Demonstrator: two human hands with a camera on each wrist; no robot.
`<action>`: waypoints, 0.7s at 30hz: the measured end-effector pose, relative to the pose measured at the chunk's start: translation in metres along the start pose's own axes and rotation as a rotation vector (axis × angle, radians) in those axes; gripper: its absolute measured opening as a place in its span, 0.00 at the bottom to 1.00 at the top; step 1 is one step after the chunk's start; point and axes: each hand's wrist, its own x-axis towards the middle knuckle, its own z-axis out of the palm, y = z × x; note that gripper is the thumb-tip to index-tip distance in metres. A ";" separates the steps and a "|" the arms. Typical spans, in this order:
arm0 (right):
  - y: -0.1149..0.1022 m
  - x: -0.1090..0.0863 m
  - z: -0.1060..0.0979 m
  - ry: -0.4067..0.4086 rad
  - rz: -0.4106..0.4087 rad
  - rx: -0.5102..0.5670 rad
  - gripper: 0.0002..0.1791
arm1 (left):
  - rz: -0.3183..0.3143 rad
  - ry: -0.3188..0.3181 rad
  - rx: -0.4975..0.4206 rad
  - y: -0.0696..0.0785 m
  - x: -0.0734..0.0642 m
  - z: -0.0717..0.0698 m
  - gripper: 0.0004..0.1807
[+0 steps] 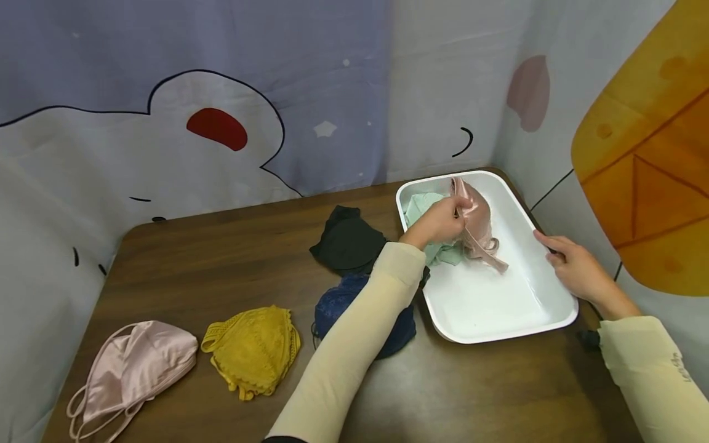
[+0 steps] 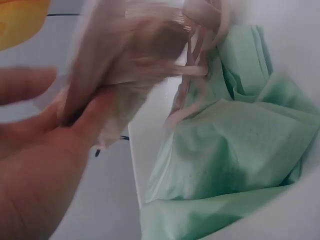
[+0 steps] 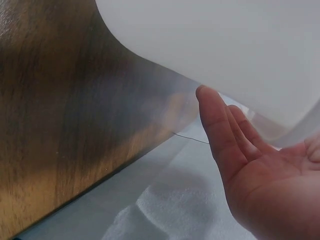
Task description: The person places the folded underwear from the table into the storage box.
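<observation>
My left hand [image 1: 443, 220] pinches a shiny pink bra [image 1: 477, 215] over the far left part of a white tray [image 1: 476, 311]. One strap of it hangs down toward the tray floor. In the left wrist view the pink bra [image 2: 135, 55] is blurred, and mint-green fabric [image 2: 235, 145] lies folded beside it in the tray. At the tray's right rim, my right hand [image 1: 578, 267] holds the edge. From the right wrist view, its fingers [image 3: 217, 120] reach along the outer wall of the tray, while the thumb is partly hidden.
Left of the tray lie a black bra [image 1: 349, 243] and a navy lace bra [image 1: 396, 329], partly covered by the left sleeve. A mustard lace bra [image 1: 255, 351] and a pale pink strappy bra [image 1: 141, 366] lie farther left. Printed curtains [image 1: 332, 92] border the wooden table [image 1: 221, 264].
</observation>
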 end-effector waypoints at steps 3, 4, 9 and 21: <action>0.001 -0.001 0.000 0.007 -0.005 -0.005 0.26 | 0.002 -0.140 0.068 -0.003 0.002 0.002 0.15; 0.001 -0.001 -0.001 0.009 -0.005 -0.008 0.26 | -0.009 -0.165 0.079 -0.004 0.002 0.002 0.10; 0.002 -0.002 -0.002 0.011 -0.007 -0.012 0.26 | -0.115 -0.201 0.180 -0.003 0.002 0.001 0.15; 0.001 -0.001 -0.002 -0.005 0.008 -0.002 0.27 | -0.022 -0.293 0.253 0.000 0.002 0.000 0.18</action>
